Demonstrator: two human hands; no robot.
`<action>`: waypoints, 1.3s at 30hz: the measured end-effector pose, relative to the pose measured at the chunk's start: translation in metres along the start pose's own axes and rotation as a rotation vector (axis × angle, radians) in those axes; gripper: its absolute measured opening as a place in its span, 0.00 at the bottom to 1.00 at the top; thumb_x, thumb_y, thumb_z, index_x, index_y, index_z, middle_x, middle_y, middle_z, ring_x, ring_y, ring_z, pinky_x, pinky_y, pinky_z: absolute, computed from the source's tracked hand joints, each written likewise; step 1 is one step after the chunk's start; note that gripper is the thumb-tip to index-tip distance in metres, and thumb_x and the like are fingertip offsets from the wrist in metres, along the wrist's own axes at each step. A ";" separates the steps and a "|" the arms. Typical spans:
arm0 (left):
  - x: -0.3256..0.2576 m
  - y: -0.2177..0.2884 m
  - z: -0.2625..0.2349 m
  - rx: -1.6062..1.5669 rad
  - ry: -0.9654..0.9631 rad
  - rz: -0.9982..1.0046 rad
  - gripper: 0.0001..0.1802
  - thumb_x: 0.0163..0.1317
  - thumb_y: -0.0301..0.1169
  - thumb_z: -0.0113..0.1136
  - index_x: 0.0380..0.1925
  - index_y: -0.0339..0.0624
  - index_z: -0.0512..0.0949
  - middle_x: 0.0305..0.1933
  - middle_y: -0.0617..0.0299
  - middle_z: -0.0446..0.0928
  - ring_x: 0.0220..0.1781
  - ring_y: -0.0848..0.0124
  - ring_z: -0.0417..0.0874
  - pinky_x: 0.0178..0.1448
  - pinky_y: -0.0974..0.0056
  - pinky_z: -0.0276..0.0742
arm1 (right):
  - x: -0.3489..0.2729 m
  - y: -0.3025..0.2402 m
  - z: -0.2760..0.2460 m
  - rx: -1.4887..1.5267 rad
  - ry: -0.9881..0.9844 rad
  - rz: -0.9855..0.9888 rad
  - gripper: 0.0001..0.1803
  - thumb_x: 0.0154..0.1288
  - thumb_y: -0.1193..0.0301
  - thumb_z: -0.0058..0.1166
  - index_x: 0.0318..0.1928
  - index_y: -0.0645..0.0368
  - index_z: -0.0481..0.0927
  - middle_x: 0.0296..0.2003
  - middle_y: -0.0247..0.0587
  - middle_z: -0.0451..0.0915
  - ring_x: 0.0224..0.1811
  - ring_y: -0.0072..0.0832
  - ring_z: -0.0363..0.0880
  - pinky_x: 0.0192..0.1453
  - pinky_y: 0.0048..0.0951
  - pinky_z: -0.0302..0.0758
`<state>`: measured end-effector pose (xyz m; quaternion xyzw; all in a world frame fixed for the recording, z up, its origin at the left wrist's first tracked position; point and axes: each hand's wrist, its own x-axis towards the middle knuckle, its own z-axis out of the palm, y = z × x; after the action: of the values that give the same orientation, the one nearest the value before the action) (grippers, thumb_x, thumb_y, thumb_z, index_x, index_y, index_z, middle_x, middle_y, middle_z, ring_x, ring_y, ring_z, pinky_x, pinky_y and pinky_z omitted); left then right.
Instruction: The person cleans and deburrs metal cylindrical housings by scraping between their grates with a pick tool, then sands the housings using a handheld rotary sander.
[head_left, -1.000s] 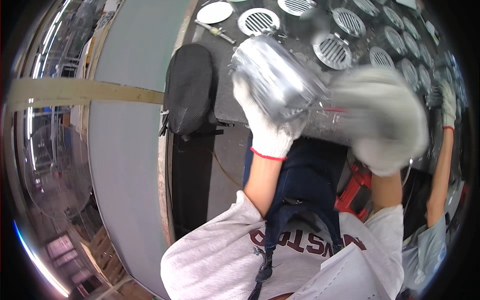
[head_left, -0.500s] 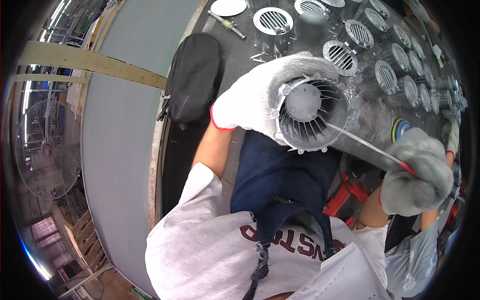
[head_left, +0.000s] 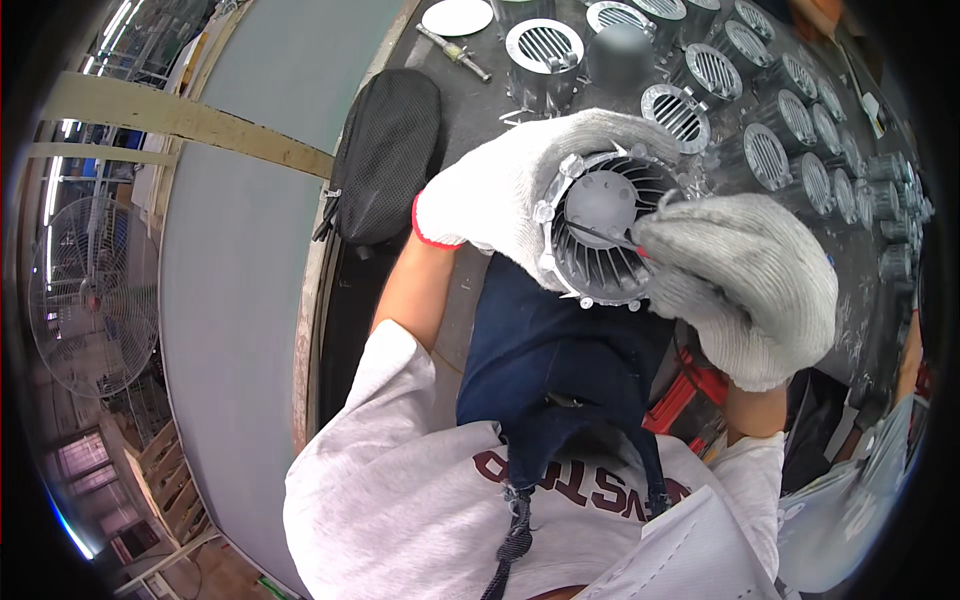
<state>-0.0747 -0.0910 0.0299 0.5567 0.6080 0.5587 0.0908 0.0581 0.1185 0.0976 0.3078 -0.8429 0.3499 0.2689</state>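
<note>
Your left hand [head_left: 505, 195] is gripping the finned metal housing [head_left: 600, 240] closed-fisted above your lap, off the worktop [head_left: 470, 100]. Your right hand [head_left: 745, 285], pinching a thin tool [head_left: 605, 236], has just moved in close; its tip is now reaching into the fins, so the inside work is starting.

Two gloved hands [head_left: 620, 235], one finned housing [head_left: 598, 240]

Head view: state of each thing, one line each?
Finned metal housing: held up off the bench, open end facing the camera.
Left hand: gloved, wrapped around the housing.
Right hand: gloved, pushing a thin tool into the fins.
Black pouch: lying on the bench.
Bench housings: standing in rows.
</note>
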 end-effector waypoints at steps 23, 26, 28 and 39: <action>-0.015 -0.019 0.002 -0.331 0.074 -0.329 0.62 0.30 0.54 0.87 0.67 0.33 0.72 0.66 0.47 0.78 0.66 0.57 0.81 0.70 0.55 0.76 | -0.030 0.014 0.005 -0.083 -0.237 0.006 0.15 0.56 0.60 0.71 0.44 0.47 0.90 0.41 0.31 0.88 0.39 0.29 0.88 0.42 0.34 0.79; -0.015 -0.019 0.004 -0.390 0.095 -0.408 0.62 0.30 0.54 0.87 0.67 0.33 0.72 0.66 0.47 0.77 0.66 0.57 0.81 0.70 0.55 0.76 | 0.000 -0.001 0.023 -0.223 -0.273 -0.001 0.16 0.60 0.60 0.67 0.48 0.46 0.89 0.42 0.30 0.88 0.41 0.31 0.88 0.45 0.36 0.80; -0.014 -0.019 0.006 -0.346 0.061 -0.327 0.52 0.45 0.49 0.78 0.68 0.32 0.71 0.67 0.45 0.76 0.67 0.55 0.80 0.72 0.54 0.75 | -0.009 0.008 0.036 -0.228 -0.482 0.019 0.17 0.60 0.62 0.63 0.50 0.48 0.89 0.43 0.28 0.88 0.43 0.30 0.88 0.49 0.37 0.80; 0.015 0.010 0.000 0.168 -0.121 -0.070 0.60 0.30 0.50 0.90 0.64 0.32 0.74 0.65 0.49 0.78 0.66 0.59 0.81 0.70 0.53 0.78 | -0.025 0.009 0.011 -0.067 0.269 -0.205 0.16 0.58 0.69 0.67 0.44 0.65 0.84 0.33 0.47 0.85 0.29 0.32 0.84 0.31 0.35 0.77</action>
<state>-0.0745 -0.0812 0.0452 0.5733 0.6654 0.4676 0.0997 0.0655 0.1239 0.0708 0.3334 -0.7748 0.3305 0.4235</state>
